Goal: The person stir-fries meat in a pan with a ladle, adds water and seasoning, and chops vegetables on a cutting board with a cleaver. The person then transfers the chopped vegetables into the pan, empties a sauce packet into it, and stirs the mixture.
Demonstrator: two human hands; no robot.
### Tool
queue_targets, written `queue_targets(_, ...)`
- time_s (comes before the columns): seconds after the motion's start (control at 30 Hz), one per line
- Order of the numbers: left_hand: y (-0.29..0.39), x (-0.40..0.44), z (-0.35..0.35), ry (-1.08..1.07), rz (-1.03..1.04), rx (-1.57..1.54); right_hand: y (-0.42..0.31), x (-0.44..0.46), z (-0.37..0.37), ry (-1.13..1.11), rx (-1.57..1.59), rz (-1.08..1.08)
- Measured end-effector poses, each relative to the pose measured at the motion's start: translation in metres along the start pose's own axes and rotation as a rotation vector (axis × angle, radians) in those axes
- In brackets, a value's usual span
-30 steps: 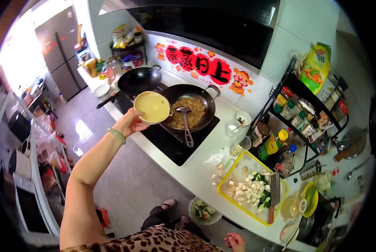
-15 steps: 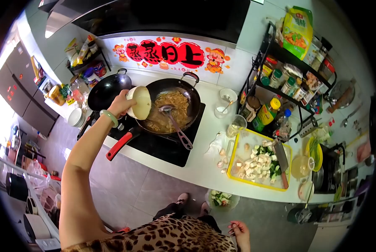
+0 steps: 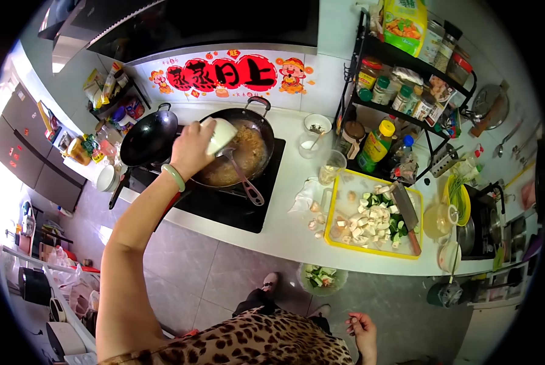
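My left hand (image 3: 191, 146), with a pale green bangle at the wrist, is closed on a white bowl (image 3: 222, 136). The bowl is tipped over the left side of a dark wok (image 3: 264, 125), its opening turned toward the food. Brownish shredded food (image 3: 248, 145) in liquid lies in the wok. A slotted spatula (image 3: 246, 181) rests there, its handle over the wok's near rim. Low at my right side, away from the counter, my right hand (image 3: 362, 333) hangs with loosely bent fingers, somewhat apart, and nothing visible in it.
A second black wok (image 3: 149, 139) stands left on the stove. To the right, a yellow-edged cutting board (image 3: 345, 246) bears white cubes, green pieces and a cleaver (image 3: 404, 210). Behind it stands a spice rack (image 3: 382, 55). A bowl of scraps (image 3: 322, 278) sits below the counter edge.
My left hand has moved the bowl further over the wok and tipped it more steeply; its inside no longer shows. The view has shifted slightly. My right hand still hangs low.
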State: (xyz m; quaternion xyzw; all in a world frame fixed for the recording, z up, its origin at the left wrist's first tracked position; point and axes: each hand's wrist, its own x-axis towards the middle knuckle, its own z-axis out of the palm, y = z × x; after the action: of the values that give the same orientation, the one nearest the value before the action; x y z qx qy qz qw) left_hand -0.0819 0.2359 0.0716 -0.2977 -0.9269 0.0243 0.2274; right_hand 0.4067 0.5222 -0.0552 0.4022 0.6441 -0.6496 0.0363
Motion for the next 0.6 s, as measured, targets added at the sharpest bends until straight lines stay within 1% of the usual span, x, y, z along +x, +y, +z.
queue_targets(0.03,0.003,0.003,-0.006,0.053,-0.095,-0.044,0.003,0.000,-0.008,-0.006,0.005,-0.008)
queue_targets(0.1,0.000,0.010,0.005,0.197,-0.350,-0.074,0.016,-0.003,-0.033,0.044,0.023,0.014)
queue_targets(0.13,-0.002,0.015,0.004,0.231,-0.562,-0.270,0.025,-0.011,-0.042,0.039,0.027,0.003)
queue_targets(0.17,-0.004,0.021,0.003,0.306,-0.773,-0.464,0.037,-0.025,-0.050,0.105,0.086,-0.023)
queue_targets(0.2,-0.008,0.015,0.005,0.295,-0.896,-0.687,0.048,-0.034,-0.063,0.176,0.146,-0.045)
queue_targets(0.23,-0.012,0.010,0.008,0.304,-1.032,-0.895,0.056,-0.030,-0.083,0.194,0.151,-0.048)
queue_targets(0.27,-0.028,0.000,0.025,0.468,-1.046,-1.461,0.069,-0.021,-0.111,0.150,0.121,-0.017)
queue_targets(0.3,-0.018,0.000,0.033,0.514,-1.090,-1.746,0.080,-0.023,-0.137,0.128,0.096,0.028)
queue_targets(0.33,-0.002,-0.003,0.032,0.537,-1.086,-1.900,0.093,-0.030,-0.160,0.193,0.122,0.052)
queue_targets(0.4,0.045,-0.003,0.020,0.520,-1.062,-2.099,0.112,-0.051,-0.199,0.211,0.129,-0.013)
queue_targets(0.43,0.079,-0.006,0.009,0.476,-1.035,-2.167,0.113,-0.063,-0.217,0.275,0.156,0.014)
queue_targets(0.5,0.157,-0.007,-0.019,0.397,-1.080,-2.293,0.109,-0.077,-0.254,0.307,0.140,0.054)
queue_targets(0.53,0.198,-0.009,-0.027,0.355,-1.021,-2.307,0.120,-0.080,-0.272,0.355,0.157,0.052)
queue_targets(0.57,0.239,-0.011,-0.036,0.314,-0.961,-2.319,0.130,-0.082,-0.290,0.378,0.113,-0.003)
queue_targets(0.6,0.279,-0.012,-0.046,0.190,-0.927,-2.372,0.138,-0.084,-0.305,0.392,0.069,-0.055)
